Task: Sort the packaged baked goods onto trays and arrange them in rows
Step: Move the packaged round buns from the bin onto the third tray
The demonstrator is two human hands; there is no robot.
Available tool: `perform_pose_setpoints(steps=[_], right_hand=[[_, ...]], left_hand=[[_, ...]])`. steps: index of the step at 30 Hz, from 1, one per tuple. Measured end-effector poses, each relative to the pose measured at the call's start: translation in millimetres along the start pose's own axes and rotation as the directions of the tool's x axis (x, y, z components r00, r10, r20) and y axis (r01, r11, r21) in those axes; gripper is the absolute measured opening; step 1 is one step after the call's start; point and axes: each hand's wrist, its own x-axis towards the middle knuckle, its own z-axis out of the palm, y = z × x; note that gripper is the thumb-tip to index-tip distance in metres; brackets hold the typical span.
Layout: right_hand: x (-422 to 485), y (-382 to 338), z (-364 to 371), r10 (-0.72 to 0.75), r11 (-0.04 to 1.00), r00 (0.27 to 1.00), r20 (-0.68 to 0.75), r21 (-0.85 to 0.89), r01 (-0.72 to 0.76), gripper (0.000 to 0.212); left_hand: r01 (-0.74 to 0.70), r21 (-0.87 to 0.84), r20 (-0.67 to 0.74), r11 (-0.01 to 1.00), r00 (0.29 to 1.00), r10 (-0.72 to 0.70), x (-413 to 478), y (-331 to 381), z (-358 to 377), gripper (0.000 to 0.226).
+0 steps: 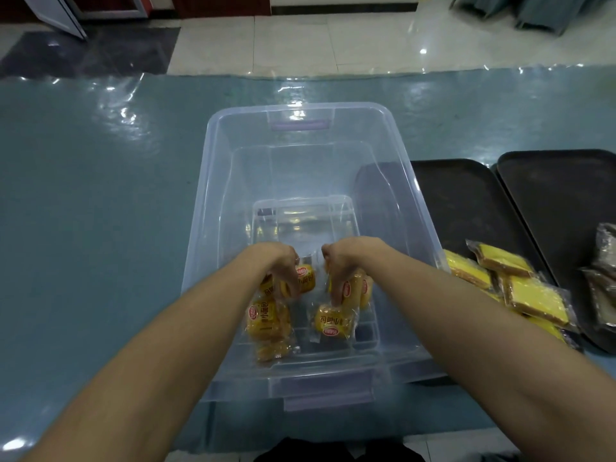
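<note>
Both hands reach down into the clear bin point(213, 181) on the surface. The left hand point(283, 265) has its grip pinching a yellow bun packet point(305, 278); the right hand point(336, 265) pinches another packet point(355, 290). More bun packets point(266, 323) lie on the bin floor beneath them. Right of the bin, yellow cake slices point(530, 296) sit on a black tray point(466, 208).

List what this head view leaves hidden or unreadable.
- Left hand and right hand: fingers curl away over the bun packets, so the grip is unclear.
- Dark packets on the right tray: cut off by the frame edge.
- Packet print: too small to read.
</note>
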Motion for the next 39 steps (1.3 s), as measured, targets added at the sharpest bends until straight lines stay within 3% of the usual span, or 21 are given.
perform_pose_setpoints(steps=[7, 16, 18, 21, 23, 28, 34, 39], right_hand=[[-38, 16, -27, -0.065, 0.997, 0.976, -0.210, 0.018, 0.070, 0.119], [-103, 36, -44, -0.104, 0.986, 0.876, -0.472, 0.069, 0.154, 0.109], [-120, 39, -47, -0.091, 0.982, 0.827, -0.555, 0.090, 0.169, 0.108], [-150, 50, -52, -0.079, 0.974, 0.744, -0.664, 0.108, 0.200, 0.109], [-170, 65, -56, -0.070, 0.969, 0.685, -0.725, 0.113, 0.219, 0.111], [-210, 124, -58, -0.014, 0.961, 0.587, -0.809, 0.151, 0.231, 0.114], [-239, 228, -31, 0.076, 0.941, 0.569, -0.819, 0.247, 0.230, 0.113], [-252, 337, 25, 0.187, 0.898, 0.601, -0.777, 0.383, 0.216, 0.113]], left_hand=[[-0.018, -0.108, -0.073, 0.994, 0.997, 0.010, -5, -14, -11, 0.077], [-0.141, -0.341, -0.418, 0.930, 0.908, -0.015, -46, -21, -43, 0.059], [-0.170, -0.425, -0.467, 0.889, 0.883, -0.054, -57, -23, -48, 0.073], [-0.249, -0.529, -0.518, 0.811, 0.852, -0.076, -69, -19, -61, 0.115], [-0.310, -0.550, -0.569, 0.776, 0.819, -0.076, -80, -8, -76, 0.116], [-0.461, -0.549, -0.677, 0.697, 0.735, -0.047, -121, 51, -119, 0.085], [-0.525, -0.460, -0.731, 0.716, 0.681, 0.030, -133, 174, -149, 0.109], [-0.546, -0.433, -0.710, 0.717, 0.697, 0.101, -115, 303, -144, 0.100]])
